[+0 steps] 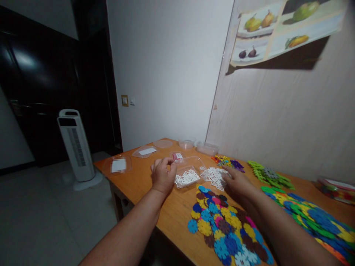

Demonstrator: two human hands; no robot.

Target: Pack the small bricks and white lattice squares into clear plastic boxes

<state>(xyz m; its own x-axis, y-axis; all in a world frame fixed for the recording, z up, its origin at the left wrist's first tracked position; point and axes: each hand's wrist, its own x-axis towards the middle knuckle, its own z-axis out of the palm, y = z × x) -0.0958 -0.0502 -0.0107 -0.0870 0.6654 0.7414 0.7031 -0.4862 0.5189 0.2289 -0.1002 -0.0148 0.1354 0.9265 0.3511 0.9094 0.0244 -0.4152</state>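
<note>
My left hand (163,175) is closed on the left rim of a clear plastic container (181,187), which stands on the table. Inside it lies a heap of white lattice-like plastic pieces (188,178). More loose white pieces (213,176) are spread just right of the container. At the right edge of that pile my right hand (237,183) has its fingers bent in among the pieces, its fingertips partly hidden. Nearer to me, below both hands, lies a wide pile of colourful snowflake discs (213,212) in blue, yellow, brown and pink.
Along the wooden table's (177,218) far side are a round clear tub (186,143), a rectangular clear box (207,148) and several flat lids (144,151). Small orange-to-purple pieces (229,162), green pieces (267,173) and large colourful pieces (313,214) lie rightward. A white tower fan (76,147) stands on the floor.
</note>
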